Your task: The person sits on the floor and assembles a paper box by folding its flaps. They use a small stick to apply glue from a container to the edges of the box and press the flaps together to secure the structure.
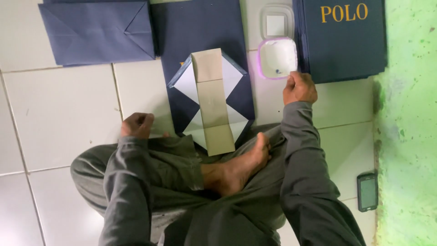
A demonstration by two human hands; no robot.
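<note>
Head view: white tiled floor [59, 105], green wall [407, 114]; right hand [299, 87] fisted by glue tub [277, 58], left hand [136, 125] curled, empty.

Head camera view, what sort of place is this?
Likely a home floor workspace for folding paper bags: a white tiled floor, flat navy bags laid on it, and a green painted wall.

A dark blue flat paper bag [205, 68], its base folded open into white and blue triangles with a tan card strip [211, 102] down the middle, lies between the two hands, just left of the right hand's fingers [296, 84]. Another dark blue bag with gold lettering [343, 38] lies just above and right of those fingers. A folded blue bag [98, 32] lies well above the left hand's fingers [136, 124]. A dark-screened phone [367, 192] lies far below the right-hand fingers.
</note>
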